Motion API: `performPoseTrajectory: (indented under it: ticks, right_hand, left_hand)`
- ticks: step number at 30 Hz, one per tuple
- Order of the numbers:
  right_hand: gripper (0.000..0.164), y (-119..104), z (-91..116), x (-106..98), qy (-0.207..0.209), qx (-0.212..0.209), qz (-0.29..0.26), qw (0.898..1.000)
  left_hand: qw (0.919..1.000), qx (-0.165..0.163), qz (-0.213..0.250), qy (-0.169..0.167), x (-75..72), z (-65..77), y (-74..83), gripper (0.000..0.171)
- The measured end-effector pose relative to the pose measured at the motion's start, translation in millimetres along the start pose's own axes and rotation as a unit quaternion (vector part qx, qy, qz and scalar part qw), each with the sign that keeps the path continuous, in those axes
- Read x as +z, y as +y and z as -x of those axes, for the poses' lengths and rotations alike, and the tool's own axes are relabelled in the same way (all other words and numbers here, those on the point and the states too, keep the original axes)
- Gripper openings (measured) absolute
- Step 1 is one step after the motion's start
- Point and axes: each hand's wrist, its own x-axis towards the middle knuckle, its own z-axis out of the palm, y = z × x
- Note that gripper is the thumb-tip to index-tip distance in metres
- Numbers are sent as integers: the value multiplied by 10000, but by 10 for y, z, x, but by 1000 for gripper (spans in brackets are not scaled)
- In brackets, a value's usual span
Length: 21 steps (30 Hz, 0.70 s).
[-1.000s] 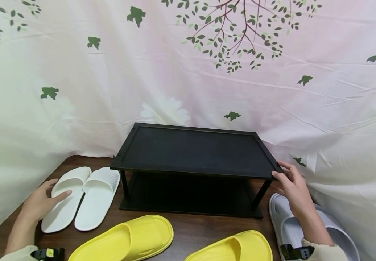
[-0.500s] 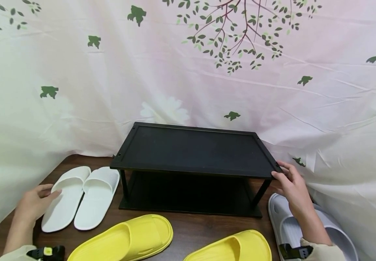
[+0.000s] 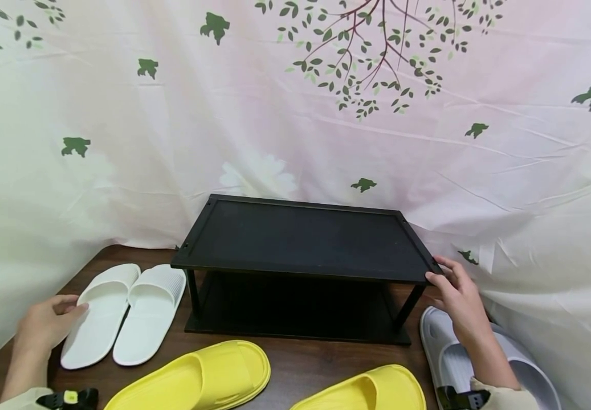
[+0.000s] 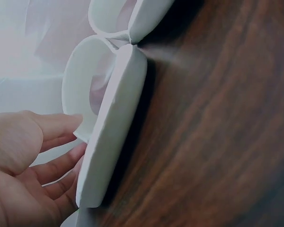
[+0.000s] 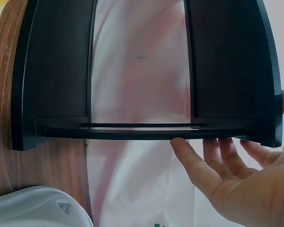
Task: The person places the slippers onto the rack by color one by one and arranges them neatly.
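At the far left lies a pair of white slippers, toes to the back. My left hand [image 3: 44, 322] pinches the outer edge of the left white slipper [image 3: 92, 336], thumb over the top beside the strap. In the left wrist view, fingertips of the left hand [image 4: 33, 161] meet the slipper's side [image 4: 106, 137], partly hidden behind it. A black two-tier shoe rack [image 3: 305, 239] stands at the back. My right hand [image 3: 456, 299] holds its top shelf at the right front corner. In the right wrist view, several fingertips of the right hand [image 5: 236, 175] touch the rack's end bar [image 5: 146, 134].
Two yellow slippers, one left [image 3: 192, 376] and one right [image 3: 367, 390], lie before the rack. Grey slippers [image 3: 444, 336] lie under my right forearm. The second white slipper [image 3: 149, 319] sits close to the rack's left leg. A patterned cloth [image 3: 295, 114] hangs behind the wooden surface [image 3: 300, 364].
My left hand has shifted left, and its thumb has drawn back from over the white slipper to its outer edge. The right hand stays on the rack's corner.
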Motion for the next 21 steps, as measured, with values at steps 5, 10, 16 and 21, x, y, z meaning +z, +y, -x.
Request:
performPoseTrajectory:
  ticks: [5, 10, 16, 21]
  right_hand:
    - [57, -6, 8, 9, 75, -5, 92, 9999]
    - [59, -5, 17, 10, 76, -21, 192, 9998]
    - [59, -4, 10, 8, 41, -31, 138, 9999]
    - [58, -2, 8, 10, 49, -5, 139, 9999]
  left_hand:
    - [9999, -118, -45, -10, 17, -25, -28, 50]
    - [9998, -161, -94, -11, 19, -58, -33, 49]
    - [9996, -271, -104, -33, 19, -65, -27, 47]
    - [9978, -619, -109, -230, 14, -71, 1, 51]
